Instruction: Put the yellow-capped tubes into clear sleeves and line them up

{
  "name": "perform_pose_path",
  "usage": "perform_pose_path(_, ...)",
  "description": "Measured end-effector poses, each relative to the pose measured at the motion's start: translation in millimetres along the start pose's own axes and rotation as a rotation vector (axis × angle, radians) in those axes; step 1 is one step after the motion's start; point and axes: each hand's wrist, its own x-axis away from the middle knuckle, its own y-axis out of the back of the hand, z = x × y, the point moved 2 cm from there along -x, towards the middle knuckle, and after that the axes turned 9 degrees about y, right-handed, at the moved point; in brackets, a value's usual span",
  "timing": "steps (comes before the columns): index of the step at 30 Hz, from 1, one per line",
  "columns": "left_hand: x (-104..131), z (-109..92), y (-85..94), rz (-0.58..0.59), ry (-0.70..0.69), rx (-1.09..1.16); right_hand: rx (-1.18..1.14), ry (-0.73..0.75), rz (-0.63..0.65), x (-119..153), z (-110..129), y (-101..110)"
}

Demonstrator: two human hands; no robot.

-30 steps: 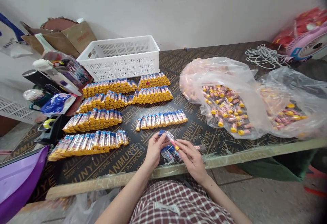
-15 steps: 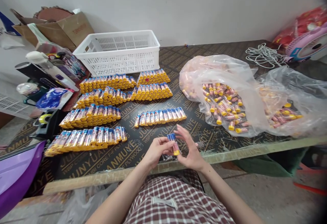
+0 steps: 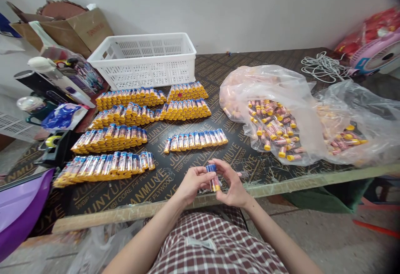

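A small tube (image 3: 214,181) with a blue top and yellow bottom is upright at the table's front edge. My left hand (image 3: 195,183) pinches it from the left. The fingers of my right hand (image 3: 230,185) close around it from the right, fingertips at the blue top and thumb near the yellow end. Beyond my hands lies a single row of similar tubes (image 3: 196,140). Stacked tubes (image 3: 109,166) lie in several groups at the left. To the right, an open plastic bag (image 3: 300,134) shows loose pink and yellow tubes (image 3: 275,128).
A white basket (image 3: 150,71) stands behind the stacks. Bottles, a tape dispenser (image 3: 58,147) and a cardboard box (image 3: 84,30) crowd the left. A second bag (image 3: 375,119), a coiled cable (image 3: 325,67) and a pink fan (image 3: 375,53) are at the right.
My right hand's fingers have come in from spread apart to the tube's blue top. The view has shifted slightly.
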Motion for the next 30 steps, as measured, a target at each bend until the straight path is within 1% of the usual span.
perform_pose_path(8, 3, -1, -1.2, -0.037, 0.006, 0.002, -0.021, 0.012, -0.013, -1, 2, -1)
perform_pose_path(16, 3, 2, -1.8, -0.021, 0.002, 0.0, -0.046, 0.016, -0.01, -1, 1, -2)
perform_pose_path(18, 2, 2, -1.7, -0.016, -0.001, -0.006, -0.049, -0.002, 0.008, -2, 2, -2)
perform_pose_path(20, -1, -4, 4.0, -0.031, -0.03, -0.045, -0.031, -0.038, 0.033, -3, 3, -1)
perform_pose_path(21, -4, -11, 10.7, -0.065, -0.067, -0.086, -0.012, -0.057, 0.039, -3, 2, 1)
perform_pose_path(22, -7, -20, 20.3, -0.129, -0.121, -0.144, 0.011, -0.074, 0.033, -3, 1, 4)
perform_pose_path(23, -11, -32, 32.6, -0.219, -0.186, -0.22, 0.032, -0.088, 0.015, -2, -1, 8)
perform_pose_path(24, -14, -46, 47.1, -0.341, -0.26, -0.309, 0.049, -0.101, -0.016, -1, -3, 12)
perform_pose_path(25, -17, -61, 62.9, -0.492, -0.33, -0.404, 0.065, -0.121, -0.053, 1, -5, 17)
perform_pose_path(27, -21, -89, 92.8, -0.773, -0.405, -0.621, 0.104, -0.189, -0.116, 6, -11, 25)
perform_pose_path(28, -24, -101, 104.9, -0.879, -0.425, -0.733, 0.131, -0.236, -0.128, 9, -13, 28)
perform_pose_path(29, -27, -110, 114.3, -0.945, -0.427, -0.848, 0.163, -0.286, -0.13, 12, -16, 31)
perform_pose_path(30, -30, -116, 121.2, -0.987, -0.413, -0.951, 0.195, -0.329, -0.124, 14, -18, 33)
